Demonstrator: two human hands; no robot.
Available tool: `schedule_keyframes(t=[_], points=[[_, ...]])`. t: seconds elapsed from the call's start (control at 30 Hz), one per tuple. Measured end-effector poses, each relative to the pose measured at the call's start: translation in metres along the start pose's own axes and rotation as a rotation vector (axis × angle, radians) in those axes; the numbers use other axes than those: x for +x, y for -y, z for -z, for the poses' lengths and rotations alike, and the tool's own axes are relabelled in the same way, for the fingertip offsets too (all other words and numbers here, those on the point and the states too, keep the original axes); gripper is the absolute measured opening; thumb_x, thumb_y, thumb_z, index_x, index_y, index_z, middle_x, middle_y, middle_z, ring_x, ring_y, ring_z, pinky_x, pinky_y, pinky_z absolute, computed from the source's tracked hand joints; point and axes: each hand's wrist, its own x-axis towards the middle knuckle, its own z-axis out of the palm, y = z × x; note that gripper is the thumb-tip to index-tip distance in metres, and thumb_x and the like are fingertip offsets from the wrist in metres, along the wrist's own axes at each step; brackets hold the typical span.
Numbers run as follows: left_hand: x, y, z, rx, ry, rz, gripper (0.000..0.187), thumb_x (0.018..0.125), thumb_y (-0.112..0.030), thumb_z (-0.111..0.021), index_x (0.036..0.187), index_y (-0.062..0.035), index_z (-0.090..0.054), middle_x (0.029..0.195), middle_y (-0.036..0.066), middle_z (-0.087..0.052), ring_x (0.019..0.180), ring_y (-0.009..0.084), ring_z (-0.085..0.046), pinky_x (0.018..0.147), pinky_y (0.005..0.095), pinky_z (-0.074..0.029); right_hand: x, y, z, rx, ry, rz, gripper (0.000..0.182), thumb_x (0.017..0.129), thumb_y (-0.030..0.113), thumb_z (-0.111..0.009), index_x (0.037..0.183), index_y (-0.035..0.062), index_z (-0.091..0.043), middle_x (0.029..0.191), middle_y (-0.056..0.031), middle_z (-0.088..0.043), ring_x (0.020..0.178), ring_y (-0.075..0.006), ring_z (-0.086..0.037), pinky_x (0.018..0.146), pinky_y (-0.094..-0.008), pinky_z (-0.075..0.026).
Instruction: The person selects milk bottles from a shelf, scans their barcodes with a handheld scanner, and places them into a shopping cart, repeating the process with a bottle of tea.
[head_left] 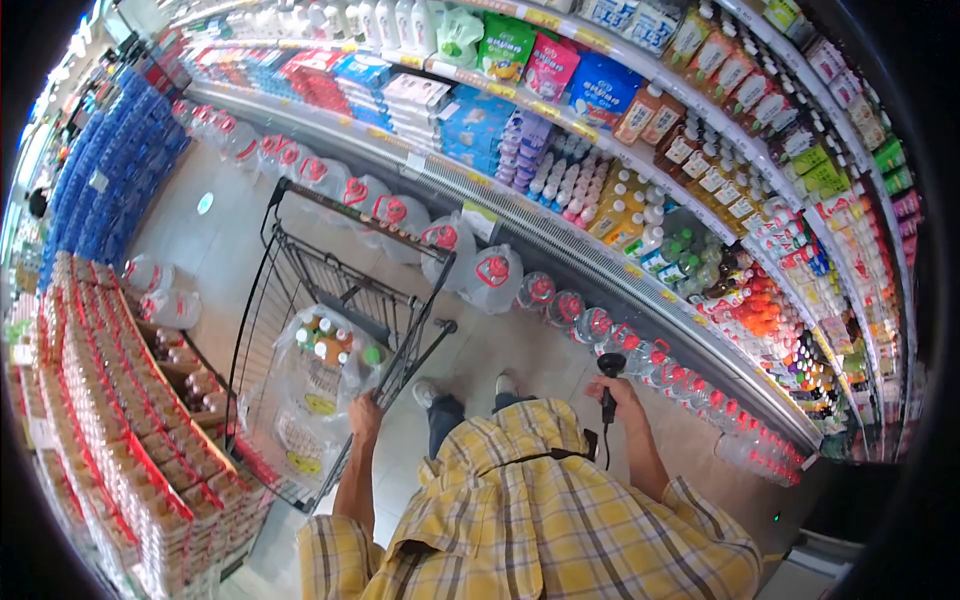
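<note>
My left hand (pixel 365 414) is closed on the edge of a dark wire shopping cart (pixel 268 262), which stands at my left. Inside the cart lies a clear plastic bag (pixel 310 385) with several capped bottles (pixel 325 338) showing through it. In my right hand (pixel 628 398) is a black handheld device (pixel 608 388) with a rounded head and a cord hanging down; its exact kind I cannot tell. It is held out over the floor, near the row of large water jugs (pixel 594 324).
Refrigerated shelves (pixel 440 160) full of bottles and packs curve along the front and right. Jugs in plastic bags (pixel 492 278) line their base. Stacked boxed drinks (pixel 110 400) and blue packs (pixel 105 170) stand on the left. Pale tiled floor (pixel 480 350) lies around my feet.
</note>
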Motion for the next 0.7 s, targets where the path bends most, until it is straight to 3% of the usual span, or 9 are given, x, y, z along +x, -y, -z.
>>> schedule_keyframes(t=[0.13, 0.27, 0.7], points=[[-0.017, -0.026, -0.011, 0.034, -0.006, 0.046, 0.023, 0.075, -0.012, -0.058, 0.095, -0.0142, -0.069, 0.079, 0.018, -0.064, 0.074, 0.0349, -0.063, 0.065, 0.0425, -0.048, -0.003, 0.001, 0.036, 0.014, 0.007, -0.017, 0.032, 0.078, 0.02, -0.069, 0.092, -0.0048, -0.056, 0.09, -0.0182, -0.065, 0.08, -0.0247, -0.067, 0.051, -0.0235, -0.046], [-0.033, -0.058, -0.014, 0.05, 0.012, 0.064, 0.022, 0.076, -0.012, -0.057, 0.094, -0.0132, -0.069, 0.079, 0.019, -0.064, 0.074, 0.0352, -0.063, 0.065, 0.0431, -0.048, -0.006, -0.002, 0.064, 0.062, 0.014, -0.029, 0.035, 0.079, 0.021, -0.068, 0.099, -0.0024, -0.052, 0.091, -0.0187, -0.065, 0.08, -0.0262, -0.067, 0.051, -0.023, -0.046], [-0.056, -0.097, -0.066, -0.003, 0.004, -0.023, 0.024, 0.079, -0.01, -0.051, 0.097, -0.0101, -0.068, 0.082, 0.021, -0.063, 0.077, 0.0376, -0.062, 0.068, 0.0439, -0.049, 0.009, -0.026, 0.111, 0.086, 0.007, -0.064, 0.036, 0.077, 0.021, -0.07, 0.098, -0.0015, -0.052, 0.093, -0.0188, -0.064, 0.081, -0.0282, -0.067, 0.05, -0.0236, -0.046]])
